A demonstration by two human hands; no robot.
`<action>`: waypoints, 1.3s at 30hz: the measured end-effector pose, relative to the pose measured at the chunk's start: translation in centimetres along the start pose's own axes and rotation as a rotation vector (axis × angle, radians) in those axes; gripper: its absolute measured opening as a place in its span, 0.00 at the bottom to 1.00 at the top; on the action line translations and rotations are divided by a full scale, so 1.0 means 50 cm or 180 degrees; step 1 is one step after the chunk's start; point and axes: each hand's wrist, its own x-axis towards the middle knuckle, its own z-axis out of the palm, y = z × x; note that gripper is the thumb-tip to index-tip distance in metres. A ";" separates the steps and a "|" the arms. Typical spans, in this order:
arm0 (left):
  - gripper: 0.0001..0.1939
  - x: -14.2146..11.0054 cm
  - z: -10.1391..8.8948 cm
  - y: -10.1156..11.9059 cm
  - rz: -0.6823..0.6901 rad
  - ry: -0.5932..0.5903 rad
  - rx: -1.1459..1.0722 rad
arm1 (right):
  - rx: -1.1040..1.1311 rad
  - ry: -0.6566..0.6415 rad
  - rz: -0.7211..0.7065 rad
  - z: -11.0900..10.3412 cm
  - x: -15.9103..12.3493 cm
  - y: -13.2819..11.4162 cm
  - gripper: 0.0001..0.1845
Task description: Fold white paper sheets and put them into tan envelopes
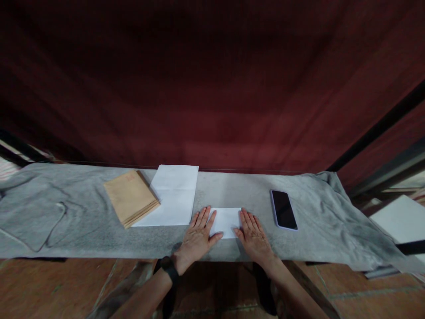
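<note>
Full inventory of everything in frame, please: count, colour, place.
folded-looking paper: 1, white, between and under the hands
larger paper: sheet count unclear, white, left of centre
envelopes: stack, exact count unclear, brown, partly over the larger paper
phone: 1, black screen, pale purple edge, right side
cloth: grey, under the items
backdrop: red, behind
bar: 1, black, slanting at upper right
panel: 1, whitish, far right
floor: reddish-brown, below
wristband: 1, black, left wrist
left hand: 1, fingers at paper's left edge
right hand: 1, fingers at paper's right edge
</note>
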 end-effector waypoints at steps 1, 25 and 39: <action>0.40 -0.001 -0.001 0.000 -0.0010 0.0011 -0.0013 | 0.0022 0.0021 0.0021 0.002 -0.001 0.001 0.33; 0.34 -0.003 0.008 0.054 0.0189 0.0062 -0.0056 | 0.0369 -0.0042 -0.0311 -0.004 0.010 -0.047 0.33; 0.40 -0.007 -0.003 0.015 -0.0001 0.0024 -0.0070 | 0.0362 -0.0099 -0.0227 -0.016 -0.001 0.009 0.34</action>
